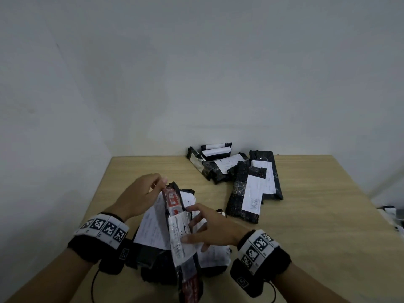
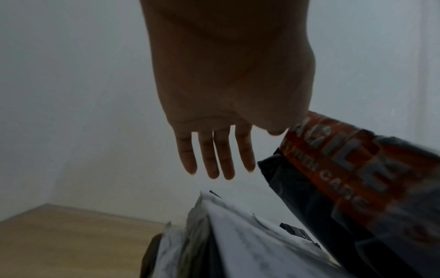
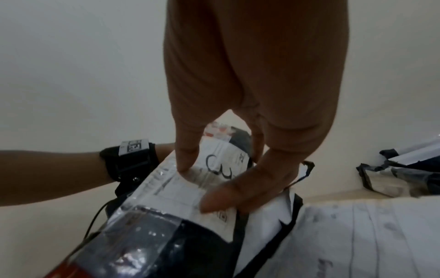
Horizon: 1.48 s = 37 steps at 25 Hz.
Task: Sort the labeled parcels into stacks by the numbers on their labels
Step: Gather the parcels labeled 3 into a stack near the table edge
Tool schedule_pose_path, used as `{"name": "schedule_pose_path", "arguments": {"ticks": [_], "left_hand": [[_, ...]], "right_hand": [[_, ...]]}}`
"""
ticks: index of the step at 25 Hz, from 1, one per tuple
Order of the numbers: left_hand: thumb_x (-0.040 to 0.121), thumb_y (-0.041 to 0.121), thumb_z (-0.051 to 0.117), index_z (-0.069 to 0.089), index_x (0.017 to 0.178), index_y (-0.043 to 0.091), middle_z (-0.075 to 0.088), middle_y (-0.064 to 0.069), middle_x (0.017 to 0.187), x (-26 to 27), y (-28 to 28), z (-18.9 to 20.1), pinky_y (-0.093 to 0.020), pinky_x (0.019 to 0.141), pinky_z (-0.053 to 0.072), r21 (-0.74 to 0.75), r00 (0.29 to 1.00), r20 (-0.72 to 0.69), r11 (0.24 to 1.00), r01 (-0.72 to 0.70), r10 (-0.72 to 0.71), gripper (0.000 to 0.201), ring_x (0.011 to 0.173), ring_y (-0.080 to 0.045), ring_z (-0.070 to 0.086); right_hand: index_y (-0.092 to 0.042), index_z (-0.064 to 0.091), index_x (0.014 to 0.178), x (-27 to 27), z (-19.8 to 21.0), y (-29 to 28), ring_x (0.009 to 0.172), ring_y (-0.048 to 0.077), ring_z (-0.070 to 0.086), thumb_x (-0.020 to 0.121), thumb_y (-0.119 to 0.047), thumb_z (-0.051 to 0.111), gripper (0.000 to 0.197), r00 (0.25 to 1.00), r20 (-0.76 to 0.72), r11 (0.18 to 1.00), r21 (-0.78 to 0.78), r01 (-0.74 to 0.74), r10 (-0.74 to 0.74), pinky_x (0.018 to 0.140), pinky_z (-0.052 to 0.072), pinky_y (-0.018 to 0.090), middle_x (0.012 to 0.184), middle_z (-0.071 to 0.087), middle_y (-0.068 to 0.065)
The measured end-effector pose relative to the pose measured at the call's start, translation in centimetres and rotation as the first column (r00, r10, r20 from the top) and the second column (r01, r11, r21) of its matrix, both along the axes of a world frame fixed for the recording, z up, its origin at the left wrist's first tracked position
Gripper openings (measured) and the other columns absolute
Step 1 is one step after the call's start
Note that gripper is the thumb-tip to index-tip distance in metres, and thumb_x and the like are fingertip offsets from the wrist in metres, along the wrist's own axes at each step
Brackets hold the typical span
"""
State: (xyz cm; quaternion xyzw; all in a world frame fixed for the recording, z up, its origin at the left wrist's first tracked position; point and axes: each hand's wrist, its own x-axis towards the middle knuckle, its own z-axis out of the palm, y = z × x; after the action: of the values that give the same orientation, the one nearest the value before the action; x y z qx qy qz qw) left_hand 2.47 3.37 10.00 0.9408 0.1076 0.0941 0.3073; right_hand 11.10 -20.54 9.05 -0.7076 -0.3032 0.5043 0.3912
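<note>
I stand at a pale wooden worktop (image 1: 306, 226) pushed into a corner of bare grey-white walls (image 1: 196, 73). At its far side lie black parcels with white labels (image 1: 244, 182), some overlapping, some propped against the wall. Close in front of me sits an unsorted pile (image 1: 153, 232) of the same parcels. Over it I hold one parcel (image 1: 177, 228) tilted on edge, red fragile tape (image 2: 345, 169) across it and a handwritten 3 on its label (image 3: 214, 180). My left hand (image 1: 140, 197) touches its top end by the thumb, fingers straight and relaxed. My right hand (image 1: 209, 230) grips its label side, thumb (image 3: 228, 195) pressing the paper, fingers behind.
</note>
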Motion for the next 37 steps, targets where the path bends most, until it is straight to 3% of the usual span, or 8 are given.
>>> {"name": "schedule_pose_path", "arguments": {"ticks": [5, 10, 15, 17, 21, 27, 31, 37], "left_hand": [[0.096, 0.026, 0.053, 0.057, 0.093, 0.035, 0.058, 0.000, 0.098, -1.0, 0.0, -1.9, -0.032, 0.081, 0.045, -0.082, 0.973, -0.215, 0.994, 0.066, -0.082, 0.010, 0.093, -0.009, 0.053], [0.081, 0.030, 0.075, 0.050, 0.110, 0.023, 0.059, -0.002, 0.102, -1.9, 0.3, -2.7, -0.025, 0.067, 0.051, -0.231, 0.929, -0.362, 0.958, -0.172, 0.080, 0.038, 0.085, -0.016, 0.062], [0.077, 0.032, 0.078, 0.052, 0.104, 0.013, 0.067, -0.014, 0.089, -1.1, 0.4, -2.0, -0.033, 0.051, 0.057, -0.348, 0.870, -0.471, 0.875, -0.336, 0.147, 0.041, 0.074, -0.026, 0.070], [0.081, 0.026, 0.075, 0.052, 0.107, 0.009, 0.068, -0.016, 0.088, -1.2, 0.3, -2.2, -0.038, 0.055, 0.059, -0.381, 0.853, -0.498, 0.846, -0.373, 0.152, 0.038, 0.073, -0.029, 0.070], [0.088, 0.016, 0.067, 0.049, 0.114, 0.004, 0.069, -0.019, 0.092, -1.3, 0.3, -2.0, -0.032, 0.054, 0.057, -0.422, 0.811, -0.566, 0.793, -0.439, 0.148, 0.033, 0.068, -0.027, 0.071], [0.088, 0.014, 0.067, 0.049, 0.111, 0.003, 0.072, -0.017, 0.089, -0.7, -0.5, -1.8, -0.031, 0.061, 0.060, -0.436, 0.750, -0.659, 0.782, -0.445, 0.060, 0.031, 0.069, -0.026, 0.072], [0.089, 0.014, 0.065, 0.050, 0.111, 0.003, 0.072, -0.020, 0.091, -1.1, -2.1, -2.6, -0.032, 0.065, 0.061, -0.439, 0.718, -0.695, 0.778, -0.450, 0.023, 0.028, 0.070, -0.026, 0.072], [0.091, 0.011, 0.062, 0.050, 0.108, 0.002, 0.073, -0.014, 0.074, -1.8, -5.2, -3.7, -0.028, 0.051, 0.056, -0.434, 0.686, -0.726, 0.742, -0.511, 0.048, 0.023, 0.055, -0.020, 0.069]], "right_hand": [[-0.026, 0.042, 0.136, -1.2, -2.6, -0.2, 0.087, 0.007, 0.066, 0.071, -0.051, 0.082, 0.080, 0.994, 0.094, 0.996, -0.062, 0.070, -0.064, 0.065, 0.054, 0.021, 0.111, 0.064, -0.004], [-0.002, 0.070, 0.091, 0.8, -2.7, -1.2, 0.077, 0.019, 0.065, 0.080, -0.044, 0.077, 0.044, 0.954, -0.096, 0.952, 0.085, 0.293, -0.285, 0.070, 0.052, 0.033, 0.088, 0.070, 0.009], [-0.007, 0.071, 0.095, 2.8, 0.3, 0.4, 0.078, 0.015, 0.066, 0.094, -0.026, 0.064, 0.021, 0.794, -0.422, 0.818, 0.178, 0.547, -0.438, 0.071, 0.053, 0.029, 0.093, 0.073, 0.007], [-0.004, 0.071, 0.103, 2.2, 0.6, 1.7, 0.081, 0.015, 0.066, 0.095, -0.023, 0.063, 0.022, 0.825, -0.373, 0.846, 0.160, 0.508, -0.424, 0.072, 0.054, 0.030, 0.097, 0.072, 0.010], [-0.011, 0.056, 0.129, 0.1, -0.5, 2.1, 0.078, 0.008, 0.062, 0.089, -0.030, 0.070, 0.047, 0.965, 0.135, 0.974, 0.047, 0.220, -0.224, 0.069, 0.054, 0.023, 0.094, 0.062, -0.004], [-0.015, 0.051, 0.126, -0.6, -0.9, 1.2, 0.067, 0.012, 0.064, 0.084, -0.033, 0.076, 0.053, 0.970, 0.009, 0.969, -0.041, 0.245, -0.245, 0.043, 0.050, 0.021, 0.087, 0.062, -0.003], [-0.010, 0.056, 0.124, -0.6, -1.4, 0.1, 0.055, 0.009, 0.063, 0.085, -0.022, 0.076, 0.045, 0.952, -0.093, 0.956, -0.007, 0.293, -0.292, 0.045, 0.052, 0.023, 0.078, 0.061, 0.001], [-0.019, 0.056, 0.122, 0.9, -0.9, -2.0, 0.071, 0.007, 0.062, 0.091, -0.016, 0.067, 0.033, 0.926, -0.146, 0.931, 0.061, 0.359, -0.347, 0.049, 0.051, 0.022, 0.089, 0.062, 0.003]]}}
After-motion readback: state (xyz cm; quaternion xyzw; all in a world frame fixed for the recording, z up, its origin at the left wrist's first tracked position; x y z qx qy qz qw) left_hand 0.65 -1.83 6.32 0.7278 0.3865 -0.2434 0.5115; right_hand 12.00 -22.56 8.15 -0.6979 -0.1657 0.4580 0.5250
